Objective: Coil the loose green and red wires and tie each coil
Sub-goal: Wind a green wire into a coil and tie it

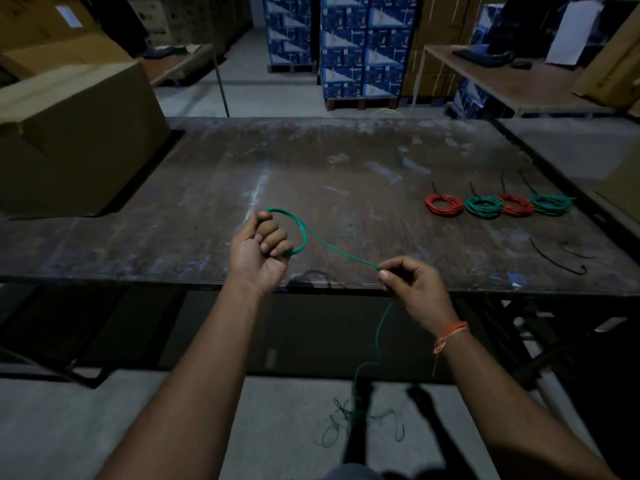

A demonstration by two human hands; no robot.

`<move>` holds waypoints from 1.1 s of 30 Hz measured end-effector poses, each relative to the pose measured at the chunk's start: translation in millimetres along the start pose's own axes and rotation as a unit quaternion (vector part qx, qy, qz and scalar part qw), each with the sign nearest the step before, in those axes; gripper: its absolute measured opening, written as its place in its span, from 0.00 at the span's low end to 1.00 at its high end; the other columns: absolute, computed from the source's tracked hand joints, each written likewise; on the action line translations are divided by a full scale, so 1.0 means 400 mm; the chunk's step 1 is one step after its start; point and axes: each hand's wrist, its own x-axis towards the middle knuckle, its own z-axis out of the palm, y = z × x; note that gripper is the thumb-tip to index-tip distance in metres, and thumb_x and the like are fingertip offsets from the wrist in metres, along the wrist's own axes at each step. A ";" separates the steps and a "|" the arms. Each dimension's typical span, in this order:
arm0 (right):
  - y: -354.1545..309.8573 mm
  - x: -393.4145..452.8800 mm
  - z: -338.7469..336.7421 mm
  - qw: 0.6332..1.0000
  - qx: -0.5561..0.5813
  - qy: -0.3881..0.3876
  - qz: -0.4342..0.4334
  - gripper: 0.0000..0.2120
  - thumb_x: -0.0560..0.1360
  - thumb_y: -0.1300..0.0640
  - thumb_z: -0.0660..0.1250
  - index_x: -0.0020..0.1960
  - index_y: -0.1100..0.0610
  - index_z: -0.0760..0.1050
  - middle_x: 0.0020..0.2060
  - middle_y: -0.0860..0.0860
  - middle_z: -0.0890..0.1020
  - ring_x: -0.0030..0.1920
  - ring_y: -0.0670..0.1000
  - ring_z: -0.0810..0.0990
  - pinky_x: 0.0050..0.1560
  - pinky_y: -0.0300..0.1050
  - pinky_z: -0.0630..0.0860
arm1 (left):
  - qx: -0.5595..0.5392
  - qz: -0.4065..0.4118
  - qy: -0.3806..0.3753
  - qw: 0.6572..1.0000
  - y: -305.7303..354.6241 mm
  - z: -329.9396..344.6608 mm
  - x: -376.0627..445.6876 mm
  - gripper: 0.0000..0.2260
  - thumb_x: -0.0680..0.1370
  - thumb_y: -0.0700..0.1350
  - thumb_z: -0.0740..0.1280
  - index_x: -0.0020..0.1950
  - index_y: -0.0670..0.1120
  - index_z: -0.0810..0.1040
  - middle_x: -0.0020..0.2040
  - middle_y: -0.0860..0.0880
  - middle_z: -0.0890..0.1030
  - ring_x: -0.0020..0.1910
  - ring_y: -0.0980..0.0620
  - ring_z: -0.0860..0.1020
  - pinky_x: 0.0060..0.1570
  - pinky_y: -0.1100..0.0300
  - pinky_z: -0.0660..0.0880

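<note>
Over the worktop (207, 188) edge, left hand (259, 251) gripped the green wire (332, 247) loop, right hand (412, 282) pinched its run — floor tangle could snag, pulling the coil loose

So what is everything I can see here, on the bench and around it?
green wire: one, green, looped in the left hand, running through the right hand and down to a tangle on the floor
red coils: two, red, tied, on the right side of the table, alternating with the green ones
green coils: two, green, tied, in the same row
loose ties: about two, black, on the table near its right front
table: one, dark, worn, in front of the person
cardboard box: one, brown, at the table's left end
stacked boxes: many, blue, at the back
left hand: grips the loop
right hand: pinches the wire; orange thread on the wrist
</note>
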 end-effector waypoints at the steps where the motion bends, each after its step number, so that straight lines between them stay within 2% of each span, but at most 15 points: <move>1: -0.010 0.000 0.002 0.999 -0.032 -0.002 -0.026 0.09 0.77 0.67 0.71 0.46 0.53 0.82 0.37 0.49 0.82 0.39 0.44 0.79 0.43 0.41 0.77 | 0.009 0.005 0.011 1.000 -0.004 0.002 0.001 0.18 0.86 0.50 0.52 0.41 0.48 0.72 0.23 0.53 0.62 0.19 0.57 0.60 0.23 0.67 0.54; 4: -0.075 0.004 0.015 0.977 -0.152 -0.034 -0.149 0.06 0.76 0.62 0.73 0.47 0.52 0.84 0.40 0.48 0.82 0.42 0.46 0.81 0.43 0.39 0.76 | 0.100 0.034 0.054 0.993 -0.022 0.020 0.005 0.16 0.87 0.49 0.51 0.43 0.48 0.70 0.24 0.54 0.64 0.20 0.59 0.62 0.23 0.68 0.58; 7: -0.156 0.013 0.038 0.947 -0.192 -0.064 -0.250 0.02 0.76 0.60 0.74 0.49 0.56 0.85 0.40 0.50 0.80 0.41 0.48 0.79 0.42 0.38 0.73 | 0.213 0.070 0.078 0.971 -0.056 0.038 0.005 0.15 0.87 0.48 0.53 0.45 0.45 0.71 0.27 0.53 0.71 0.23 0.58 0.68 0.25 0.67 0.67; 10: -0.214 0.028 0.066 0.927 -0.205 -0.074 -0.305 0.05 0.76 0.58 0.74 0.51 0.57 0.85 0.40 0.52 0.78 0.39 0.50 0.78 0.39 0.40 0.73 | 0.341 0.076 0.048 0.936 -0.092 0.052 -0.011 0.15 0.87 0.48 0.52 0.47 0.44 0.72 0.29 0.49 0.76 0.25 0.54 0.74 0.29 0.64 0.72; 12: -0.238 0.046 0.079 0.916 -0.220 -0.068 -0.330 0.07 0.76 0.58 0.74 0.53 0.56 0.86 0.40 0.51 0.78 0.39 0.49 0.78 0.39 0.40 0.72 | 0.420 0.074 0.018 0.904 -0.109 0.059 -0.023 0.15 0.87 0.48 0.53 0.47 0.43 0.72 0.30 0.48 0.76 0.26 0.54 0.74 0.29 0.62 0.72; 15: -0.266 0.077 0.081 0.912 -0.237 -0.059 -0.331 0.07 0.75 0.61 0.74 0.53 0.58 0.84 0.41 0.52 0.79 0.41 0.49 0.78 0.41 0.43 0.74 | 0.473 0.076 -0.026 0.877 -0.114 0.064 -0.028 0.15 0.87 0.46 0.54 0.44 0.42 0.73 0.28 0.49 0.71 0.24 0.55 0.67 0.25 0.64 0.66; 17: -0.280 0.093 0.077 0.915 -0.239 -0.066 -0.318 0.07 0.76 0.61 0.73 0.53 0.58 0.83 0.42 0.52 0.80 0.43 0.50 0.78 0.43 0.46 0.76 | 0.469 0.068 -0.042 0.880 -0.112 0.065 -0.023 0.13 0.86 0.44 0.54 0.44 0.44 0.72 0.27 0.52 0.66 0.25 0.57 0.62 0.25 0.66 0.59; 20: -0.286 0.110 0.055 0.918 -0.241 -0.092 -0.302 0.07 0.76 0.61 0.72 0.54 0.56 0.82 0.44 0.51 0.80 0.45 0.49 0.79 0.45 0.42 0.76 | 0.463 0.049 -0.027 0.885 -0.101 0.065 -0.013 0.13 0.85 0.43 0.55 0.42 0.46 0.70 0.27 0.53 0.63 0.25 0.58 0.59 0.26 0.67 0.53; 22: -0.270 0.116 0.031 0.928 -0.244 -0.117 -0.255 0.07 0.76 0.61 0.72 0.54 0.55 0.82 0.45 0.49 0.82 0.46 0.46 0.81 0.46 0.40 0.78 | 0.450 0.041 -0.015 0.892 -0.089 0.062 -0.010 0.14 0.84 0.42 0.55 0.40 0.46 0.71 0.26 0.53 0.63 0.24 0.58 0.58 0.26 0.67 0.53; 24: -0.244 0.115 0.008 0.952 -0.200 -0.130 -0.192 0.06 0.76 0.62 0.74 0.52 0.56 0.83 0.44 0.47 0.85 0.46 0.44 0.83 0.48 0.41 0.79 | 0.433 0.027 -0.013 0.901 -0.077 0.060 -0.011 0.14 0.84 0.43 0.55 0.40 0.45 0.72 0.25 0.53 0.63 0.22 0.58 0.58 0.25 0.68 0.53; 26: -0.222 0.109 -0.002 0.971 -0.142 -0.103 -0.163 0.05 0.75 0.63 0.75 0.49 0.56 0.84 0.42 0.47 0.85 0.44 0.43 0.83 0.47 0.42 0.79 | 0.453 0.017 -0.034 0.891 -0.075 0.058 -0.013 0.14 0.84 0.43 0.55 0.41 0.44 0.72 0.25 0.52 0.63 0.23 0.57 0.57 0.25 0.67 0.53; 29: -0.215 0.105 0.004 0.970 -0.142 -0.061 -0.190 0.05 0.74 0.62 0.76 0.47 0.54 0.85 0.40 0.46 0.84 0.43 0.44 0.81 0.46 0.36 0.76 | 0.495 -0.001 -0.067 0.867 -0.090 0.061 -0.017 0.15 0.85 0.42 0.55 0.40 0.43 0.72 0.26 0.51 0.63 0.25 0.56 0.56 0.26 0.64 0.52; 33: -0.226 0.112 0.004 0.963 -0.162 -0.049 -0.211 0.05 0.74 0.61 0.75 0.46 0.52 0.84 0.39 0.47 0.81 0.43 0.46 0.79 0.45 0.42 0.77 | 0.492 -0.030 -0.084 0.866 -0.105 0.073 -0.018 0.16 0.85 0.44 0.54 0.41 0.42 0.73 0.26 0.52 0.63 0.24 0.56 0.56 0.24 0.67 0.56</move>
